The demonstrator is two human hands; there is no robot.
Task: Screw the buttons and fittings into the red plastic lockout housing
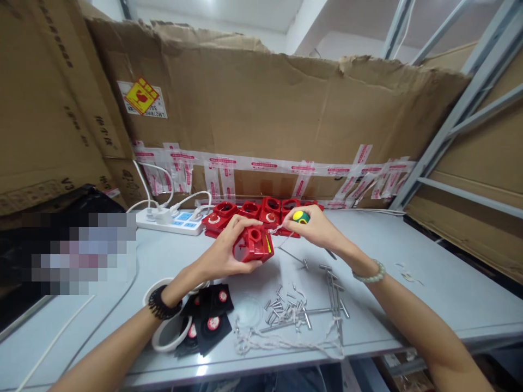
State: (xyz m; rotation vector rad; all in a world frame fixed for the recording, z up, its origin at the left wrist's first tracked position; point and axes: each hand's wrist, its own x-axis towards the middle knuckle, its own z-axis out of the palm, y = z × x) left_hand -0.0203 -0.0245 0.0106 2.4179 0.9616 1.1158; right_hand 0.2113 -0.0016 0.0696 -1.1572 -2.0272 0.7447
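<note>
above table (379, 239): left hand (224, 247) clasps red housing (250, 251), right hand (316, 226) screwdriver (301, 217); power strip (188, 224), red units (214, 222) behind; screws (276, 313) nearer.

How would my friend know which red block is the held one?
Find the big brown cardboard sheet behind the pale grey table. Nearer than the row of red plastic parts, the left hand holds a red plastic block. Only it is held, showing a yellow strip.
</note>
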